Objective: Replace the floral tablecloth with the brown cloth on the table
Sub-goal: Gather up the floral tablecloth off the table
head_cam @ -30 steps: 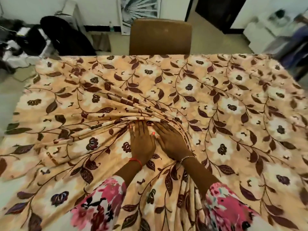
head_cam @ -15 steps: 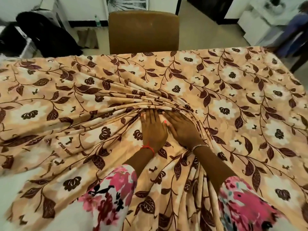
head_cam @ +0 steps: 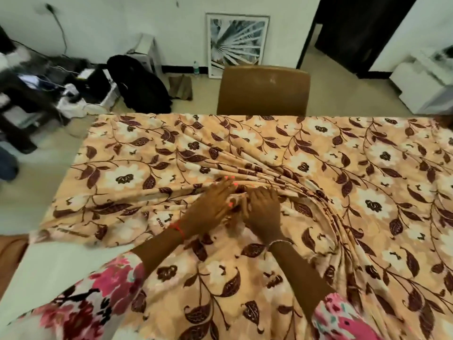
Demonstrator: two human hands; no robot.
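Here, floral tablecloth point(head_cam: 367, 192) bunches on table point(head_cam: 61, 266) (chair point(head_cam: 263, 90) behind); left fingers point(head_cam: 221, 190) flat, right fingers point(head_cam: 266, 195) unclear.

Bunched floral tablecloth point(head_cam: 318, 168) covering white table point(head_cam: 49, 271)

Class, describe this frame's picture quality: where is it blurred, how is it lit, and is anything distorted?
Head view: left hand and right hand are motion-smeared; floral tablecloth print is fairly crisp mid-frame; dark furniture at left is soft; lighting even, no glare; wide-angle lens slants the doorway.

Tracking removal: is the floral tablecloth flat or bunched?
Bunched: floral tablecloth folds fan from left hand and right hand; table corner bare.
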